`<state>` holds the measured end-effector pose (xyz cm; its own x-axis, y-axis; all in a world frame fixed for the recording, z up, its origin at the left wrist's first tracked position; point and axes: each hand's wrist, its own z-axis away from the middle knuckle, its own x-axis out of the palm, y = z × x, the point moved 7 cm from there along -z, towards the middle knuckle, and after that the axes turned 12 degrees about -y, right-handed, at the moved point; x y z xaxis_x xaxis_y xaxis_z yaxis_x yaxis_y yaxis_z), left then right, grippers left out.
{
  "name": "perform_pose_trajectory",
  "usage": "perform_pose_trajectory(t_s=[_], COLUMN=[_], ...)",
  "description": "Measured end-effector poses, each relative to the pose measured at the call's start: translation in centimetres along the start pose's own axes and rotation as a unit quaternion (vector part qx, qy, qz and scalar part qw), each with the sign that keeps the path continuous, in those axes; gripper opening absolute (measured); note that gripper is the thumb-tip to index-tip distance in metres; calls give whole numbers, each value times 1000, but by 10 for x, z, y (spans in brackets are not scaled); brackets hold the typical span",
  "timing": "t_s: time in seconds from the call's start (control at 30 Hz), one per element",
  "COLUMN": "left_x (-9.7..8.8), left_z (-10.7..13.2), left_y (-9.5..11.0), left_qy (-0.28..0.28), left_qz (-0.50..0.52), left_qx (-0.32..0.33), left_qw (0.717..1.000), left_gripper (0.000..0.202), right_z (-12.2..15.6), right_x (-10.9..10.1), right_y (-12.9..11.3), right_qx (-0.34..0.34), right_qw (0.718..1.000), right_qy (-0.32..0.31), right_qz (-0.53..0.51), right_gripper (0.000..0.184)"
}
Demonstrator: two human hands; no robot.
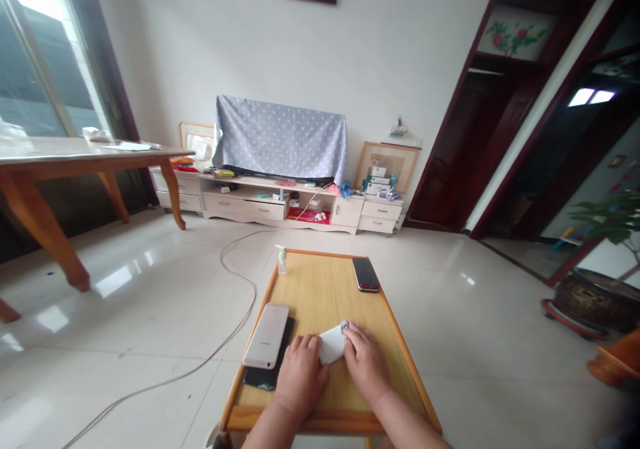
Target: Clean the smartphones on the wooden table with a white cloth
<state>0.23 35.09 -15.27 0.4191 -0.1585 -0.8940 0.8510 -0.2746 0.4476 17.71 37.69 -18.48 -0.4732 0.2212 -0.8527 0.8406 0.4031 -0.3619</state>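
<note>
Low over the small wooden table (320,289), a flat white phone-like slab (333,344) lies tilted between my hands. My left hand (303,372) is closed around its left end, fingers curled and thumb at the lower edge. My right hand (366,362) grips the upper right corner, where a small grey and dark detail shows by the fingertips. Left of my left hand, a rose-gold phone (267,336) rests face down, partly on top of a black phone (259,378). A dark phone with a red edge (366,274) lies at the far right corner.
A small clear pump bottle (283,262) stands at the table's far left corner. A cable (235,322) runs over the tiled floor on the left. Beyond are a white TV cabinet (240,206), a larger wooden table (90,152) and a potted plant (595,296).
</note>
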Motion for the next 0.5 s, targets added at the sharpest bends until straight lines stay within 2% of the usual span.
perform_pose_trajectory(t_s=[0.2,0.37,0.5], left_x=[2,0,-3], left_z=[-5,-16,-18], left_y=[-14,-18,-22], left_qy=[13,-29,-39], left_qz=[24,13,11], left_qx=[-14,-3,6], left_qw=[1000,1000,999], left_gripper=[50,43,38], right_z=[-4,-6,-6], right_x=[9,14,18], right_y=[-3,-7,-5], right_qx=[-2,-13,-12], right_qw=[999,998,997], right_qy=[-24,-43,-55], right_qz=[37,46,47], right_gripper=[39,41,42])
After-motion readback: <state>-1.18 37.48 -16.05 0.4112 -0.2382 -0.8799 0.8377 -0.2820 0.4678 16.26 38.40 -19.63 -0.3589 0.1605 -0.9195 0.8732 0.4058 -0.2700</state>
